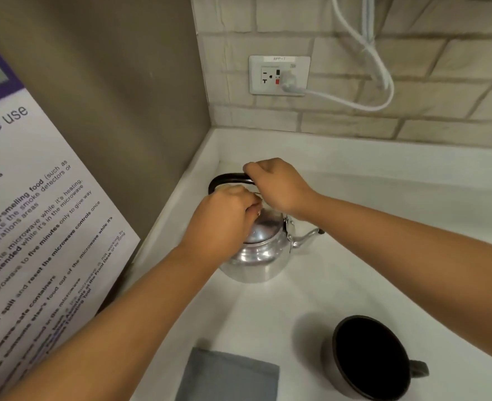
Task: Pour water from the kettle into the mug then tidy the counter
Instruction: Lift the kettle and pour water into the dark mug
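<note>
My right hand [276,185] is wrapped around the black handle [227,178] of the kettle [263,256], which stands in the back corner of the white surface [354,270], spout toward the right. My left hand [221,218] pinches the lid [263,227] knob. Nearer me sit a dark mug [369,357] and a grey cloth [227,377]. A notice [36,212] leans at left; a plugged cord [354,102] hangs on the tile wall.
</note>
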